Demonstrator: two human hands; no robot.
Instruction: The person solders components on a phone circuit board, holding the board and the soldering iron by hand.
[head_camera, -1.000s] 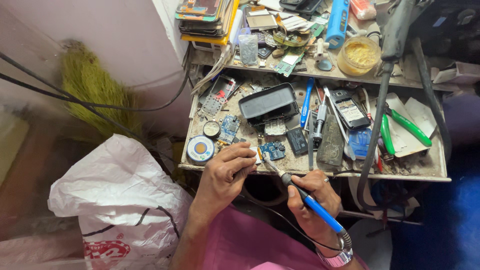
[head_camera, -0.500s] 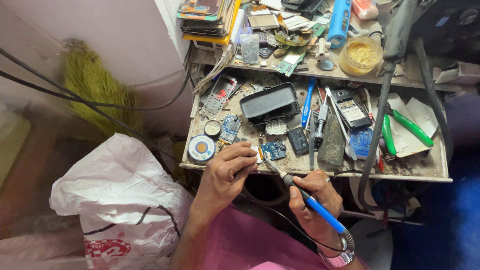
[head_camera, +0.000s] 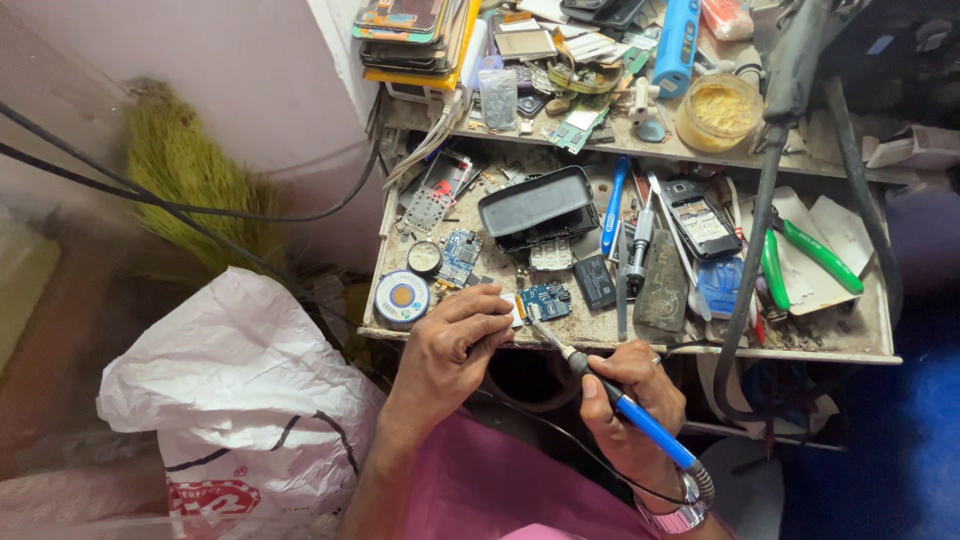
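- Right hand (head_camera: 628, 392) grip wrapped tight around blue-handled soldering iron (head_camera: 618, 400), tip angled up-left toward small blue circuit board (head_camera: 545, 300).
- Left hand (head_camera: 452, 340) fingers pressed together, pinching something small at the board's left edge; what it is, cannot tell.
- Board lies flat on bench (head_camera: 600, 330) near its front edge, just above and between both grips.
- Round solder tin (head_camera: 402, 298) just left of left grip.
- Black tray (head_camera: 536, 205) above the board.
- White plastic bag (head_camera: 235, 390) well left, below left grip.
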